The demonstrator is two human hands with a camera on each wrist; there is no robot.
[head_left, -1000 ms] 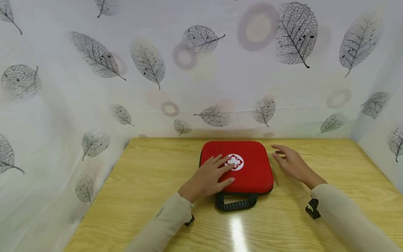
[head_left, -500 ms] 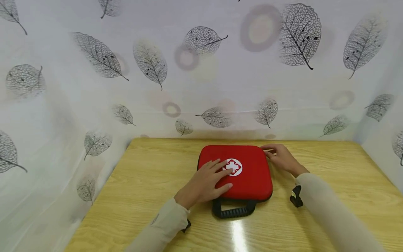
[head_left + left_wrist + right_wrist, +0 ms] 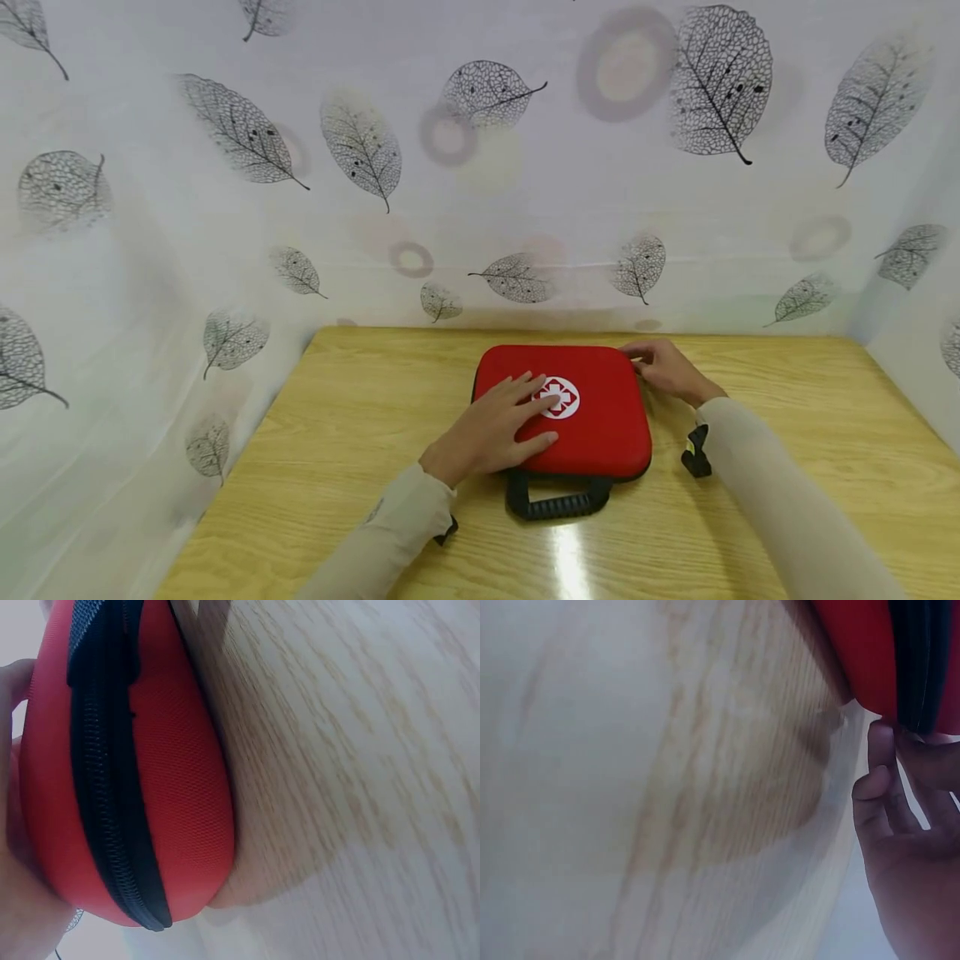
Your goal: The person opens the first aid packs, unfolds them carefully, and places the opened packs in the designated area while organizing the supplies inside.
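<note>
A red first-aid case (image 3: 592,433) with a white cross emblem lies flat on the wooden table, its black carry handle (image 3: 562,507) toward me. My left hand (image 3: 487,429) rests on the lid's left part with fingers spread, one fingertip over the emblem. At the far right corner is my right hand (image 3: 670,371), its thumb and fingertips pinched together at the zipper line. In the right wrist view, the fingertips (image 3: 883,739) meet at the end of the black zipper band (image 3: 919,667); the zipper pull between them is hidden. The left wrist view shows closed zipper teeth (image 3: 97,757) along the case's side.
The wooden table (image 3: 360,392) extends on both sides of the case. Behind and beside it hangs a white leaf-patterned sheet (image 3: 420,200). A black wrist strap (image 3: 696,452) sits at the right sleeve.
My right hand has moved left from beside the case to its far right corner and closed its fingertips there. The left hand stays on the lid; the view shifted slightly.
</note>
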